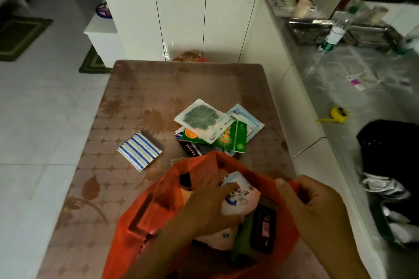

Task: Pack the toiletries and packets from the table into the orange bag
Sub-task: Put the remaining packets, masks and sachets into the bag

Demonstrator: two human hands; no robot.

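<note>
Your left hand [210,208] grips a soft pink-and-white pack [240,199] inside the orange bag [136,228]; your right hand [310,206] pinches the rim at 3 o'clock. Flat packets [215,129] lie at 12 o'clock on the bench [140,88], the striped packet [140,151] at 10: probably light, limp, slick. Take them by the edges.

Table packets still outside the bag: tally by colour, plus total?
Blue-and-white striped packet: 1, alone to the left
White packet with green round print: 1, top of the pile
Green-and-orange packet: 1
White-and-blue packet: 1
Dark packets at the bottom of the pile: at least 1, mostly hidden
Total: at least 5 outside the orange bag
</note>
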